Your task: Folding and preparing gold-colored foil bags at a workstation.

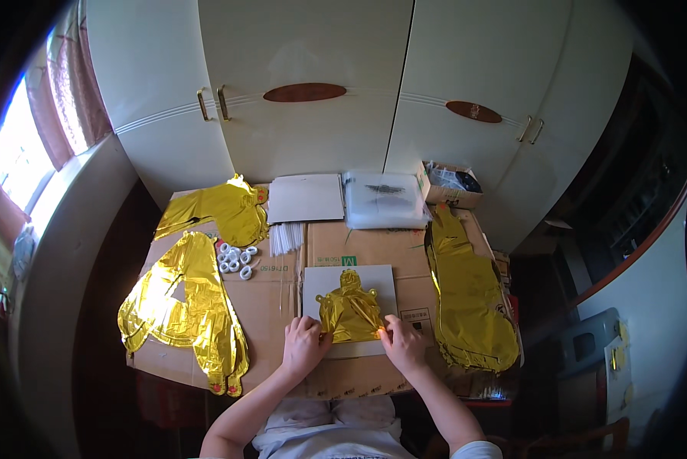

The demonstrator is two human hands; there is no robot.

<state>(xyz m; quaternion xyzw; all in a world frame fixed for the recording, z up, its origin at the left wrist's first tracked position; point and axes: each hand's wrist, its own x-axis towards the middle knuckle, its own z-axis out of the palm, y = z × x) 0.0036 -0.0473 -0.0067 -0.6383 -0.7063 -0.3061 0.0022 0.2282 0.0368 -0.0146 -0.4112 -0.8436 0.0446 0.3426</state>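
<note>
A flat gold foil balloon [349,310], partly folded and wrinkled, lies on a white card sheet [385,284] at the near middle of the table. Its narrow end points away from me, and small tabs stick out at its sides. My left hand [306,340] is closed at the balloon's near left corner, fingers pinching the foil. At the near right corner my right hand [403,342] pinches the foil edge between thumb and fingers. The fingertips partly cover both corners.
Cardboard [274,306] covers the table. More gold foil balloons lie left [186,298], far left [225,210] and right [466,298]. Along the back are small white rolls [236,258], white straws [285,239], white cards [306,197], clear plastic bags [385,200] and an open box [450,187].
</note>
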